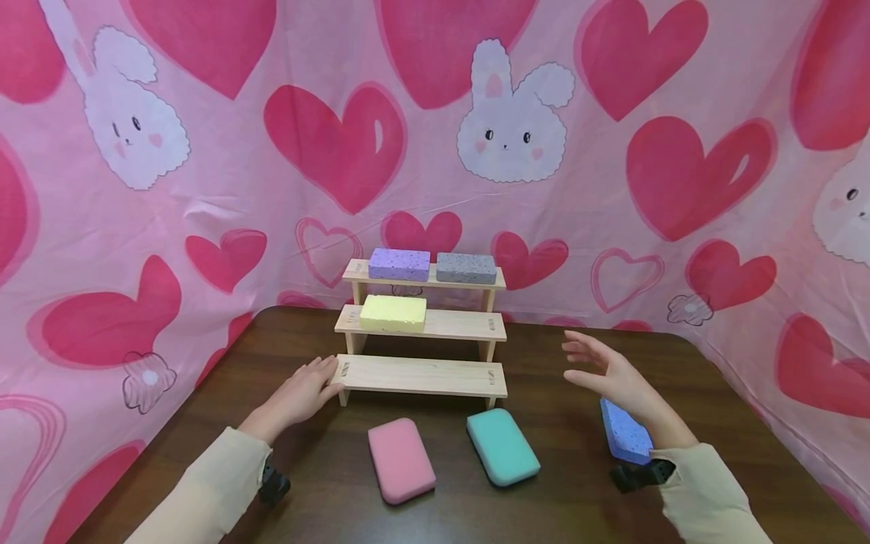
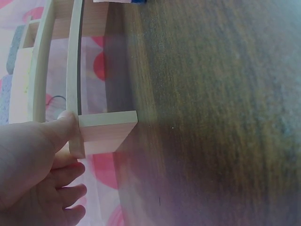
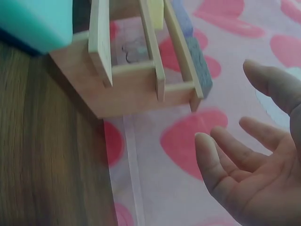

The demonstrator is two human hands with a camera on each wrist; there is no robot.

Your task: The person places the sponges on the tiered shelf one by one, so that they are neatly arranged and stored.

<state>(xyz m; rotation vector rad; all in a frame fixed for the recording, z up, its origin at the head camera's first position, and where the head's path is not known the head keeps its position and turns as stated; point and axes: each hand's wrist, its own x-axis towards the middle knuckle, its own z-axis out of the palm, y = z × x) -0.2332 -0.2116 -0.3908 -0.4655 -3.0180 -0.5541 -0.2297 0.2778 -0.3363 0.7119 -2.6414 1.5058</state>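
Observation:
A three-step wooden stand (image 1: 418,375) stands on the table. My left hand (image 1: 303,395) grips the left end of its lowest step; in the left wrist view the thumb and forefinger pinch the board's end (image 2: 76,136). On the top step sit a purple sponge (image 1: 399,265) and a grey sponge (image 1: 466,269); a yellow sponge (image 1: 393,313) lies at the left of the middle step. My right hand (image 1: 615,378) hovers right of the stand, fingers apart and holding nothing. Below its forearm lies a blue sponge (image 1: 624,432), partly hidden by the wrist.
In front of the stand, a pink sponge (image 1: 402,461) and a teal sponge (image 1: 503,447) lie on the dark wooden table (image 1: 306,491). A pink cloth (image 1: 435,189) with hearts and rabbits hangs behind the table and along its sides.

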